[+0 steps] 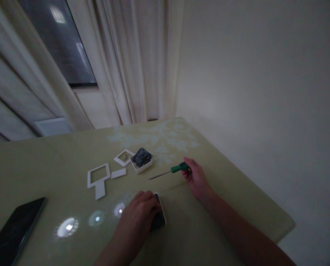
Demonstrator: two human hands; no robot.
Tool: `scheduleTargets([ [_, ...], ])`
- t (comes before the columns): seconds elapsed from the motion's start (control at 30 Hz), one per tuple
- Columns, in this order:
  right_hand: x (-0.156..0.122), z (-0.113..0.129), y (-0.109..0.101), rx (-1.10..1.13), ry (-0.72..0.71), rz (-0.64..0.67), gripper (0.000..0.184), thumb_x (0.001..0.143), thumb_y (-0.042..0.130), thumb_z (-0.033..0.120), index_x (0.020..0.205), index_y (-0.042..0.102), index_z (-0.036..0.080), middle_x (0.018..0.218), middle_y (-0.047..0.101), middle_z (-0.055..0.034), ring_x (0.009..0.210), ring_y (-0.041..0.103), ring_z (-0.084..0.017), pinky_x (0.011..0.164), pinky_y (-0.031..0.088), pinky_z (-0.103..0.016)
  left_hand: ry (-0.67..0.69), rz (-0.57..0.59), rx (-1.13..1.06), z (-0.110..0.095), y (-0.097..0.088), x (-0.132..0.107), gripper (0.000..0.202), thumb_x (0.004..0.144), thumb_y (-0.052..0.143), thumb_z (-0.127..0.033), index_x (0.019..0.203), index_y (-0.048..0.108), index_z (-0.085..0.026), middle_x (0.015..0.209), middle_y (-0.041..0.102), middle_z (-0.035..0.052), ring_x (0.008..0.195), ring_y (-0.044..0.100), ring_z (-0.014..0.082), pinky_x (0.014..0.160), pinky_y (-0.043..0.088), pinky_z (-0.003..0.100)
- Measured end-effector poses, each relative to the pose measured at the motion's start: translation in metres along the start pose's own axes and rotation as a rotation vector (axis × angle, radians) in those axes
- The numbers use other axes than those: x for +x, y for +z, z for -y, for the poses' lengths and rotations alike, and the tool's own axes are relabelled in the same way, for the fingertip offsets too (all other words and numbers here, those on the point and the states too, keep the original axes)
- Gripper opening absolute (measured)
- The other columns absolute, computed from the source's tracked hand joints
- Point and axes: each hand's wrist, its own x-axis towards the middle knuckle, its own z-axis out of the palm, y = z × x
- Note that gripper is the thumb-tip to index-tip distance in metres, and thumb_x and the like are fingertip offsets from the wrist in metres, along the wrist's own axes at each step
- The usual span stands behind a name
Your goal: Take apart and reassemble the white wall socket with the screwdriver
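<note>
My right hand [194, 177] is closed around the green handle of a screwdriver [179, 167]. The metal shaft points left above the table, its tip apart from anything. My left hand [142, 210] is bent over a dark, white-edged wall switch piece [158, 221] on the table, its fingers closed on it and hiding much of it. Beyond the hands, a black switch module [142, 157] rests tilted on a white box [138, 169]. A small white square frame [117, 159] touches that box on its left.
Left of the box lie a narrow white plate [118, 173], a larger white frame [90, 180] and another white plate [100, 190] against it. A black tablet-like device [16, 225] lies at the table's left. The wall [251, 111] borders the table [237, 195] on the right; curtains [151, 66] hang behind.
</note>
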Motion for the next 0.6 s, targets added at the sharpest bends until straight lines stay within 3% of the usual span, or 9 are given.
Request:
scheduleTargets([
  [0.13,0.002,0.001,-0.002,-0.020,-0.030,0.015,0.056,0.053,0.102,0.054,0.077,0.063,0.020,0.057,0.065,0.0057,0.043,0.057,-0.008,0.038,0.042,-0.017,0.069,-0.048,-0.053,0.005,0.000,-0.004,0.028,0.107,0.055,-0.014,0.099,0.081,-0.024,0.108,0.078,0.0057,0.104,0.073,0.0264,0.092,0.060,0.041],
  [0.23,0.002,0.005,-0.002,-0.037,-0.092,0.033,0.056,0.056,0.100,0.056,0.080,0.064,0.021,0.060,0.066,0.0046,0.044,0.058,-0.009,0.039,0.044,-0.018,0.094,-0.168,-0.093,0.014,0.004,-0.013,0.023,0.105,0.064,-0.026,0.124,0.076,-0.027,0.129,0.077,0.0082,0.117,0.071,0.0293,0.103,0.059,0.047],
  [0.37,-0.007,0.018,0.003,-0.058,-0.267,0.071,0.053,0.065,0.094,0.060,0.088,0.064,0.023,0.065,0.065,0.0057,0.046,0.056,-0.009,0.041,0.043,-0.020,0.054,-0.219,-0.054,0.032,0.016,-0.029,0.077,0.085,0.089,-0.046,0.153,0.058,-0.028,0.153,0.066,0.0143,0.138,0.062,0.0404,0.115,0.053,0.062],
  [0.5,-0.032,0.040,0.022,-0.150,-0.465,0.176,0.036,0.079,0.089,0.053,0.093,0.072,0.024,0.066,0.060,0.0056,0.048,0.048,-0.009,0.042,0.037,-0.020,0.042,-0.206,-0.089,0.050,0.027,-0.036,0.080,0.082,0.089,-0.037,0.154,0.055,-0.029,0.152,0.067,0.0138,0.136,0.065,0.0383,0.115,0.055,0.059],
  [0.57,-0.046,0.051,0.038,-0.236,-0.580,0.269,0.027,0.074,0.096,0.038,0.087,0.076,0.024,0.069,0.063,0.0029,0.056,0.055,-0.011,0.052,0.047,-0.023,0.063,-0.224,-0.144,0.060,0.026,-0.038,0.078,0.081,0.087,-0.030,0.153,0.055,-0.030,0.150,0.067,0.0115,0.135,0.066,0.0351,0.115,0.055,0.055],
  [0.6,-0.052,0.055,0.047,-0.365,-0.768,0.379,0.020,0.078,0.093,0.033,0.088,0.077,0.024,0.075,0.068,0.0004,0.062,0.059,-0.013,0.058,0.051,-0.026,0.076,-0.233,-0.174,0.065,0.025,-0.038,0.078,0.081,0.086,-0.029,0.152,0.055,-0.031,0.149,0.068,0.0106,0.135,0.066,0.0342,0.116,0.055,0.054],
])
